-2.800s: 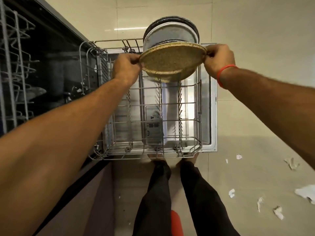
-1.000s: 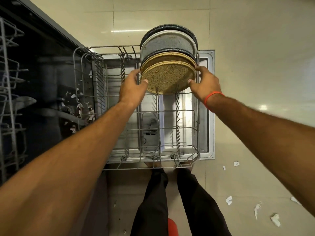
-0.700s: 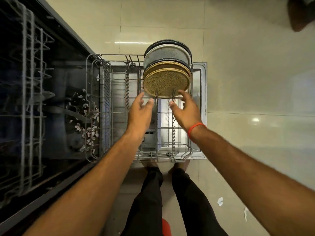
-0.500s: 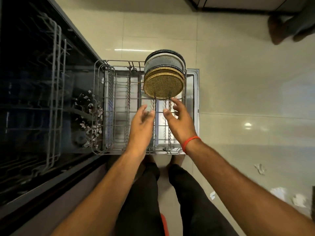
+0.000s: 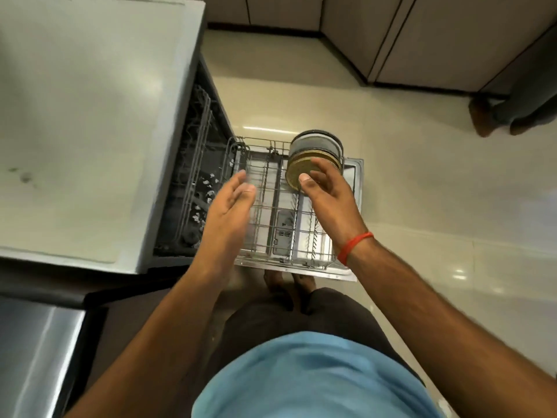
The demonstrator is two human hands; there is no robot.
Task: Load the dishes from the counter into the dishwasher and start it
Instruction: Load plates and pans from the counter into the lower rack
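Hands free above the pulled-out rack, bench to the person's left.
Plates point(image 5: 313, 159) stand on edge in a tight row at the far right corner of the lower rack point(image 5: 265, 206), faces toward the person. Both grips are spread and hold nothing: the right hand point(image 5: 330, 194) hovers just in front of the nearest plate, the left hand point(image 5: 229, 206) over the rack's bare left half. The bench point(image 5: 78, 125) lies beyond the left hand, so that hand seems nearer for fetching another dish; none shows there.

Soft indoor light, glare streaks on the floor point(image 5: 422, 182), motion blur, wide-angle bending at edges.
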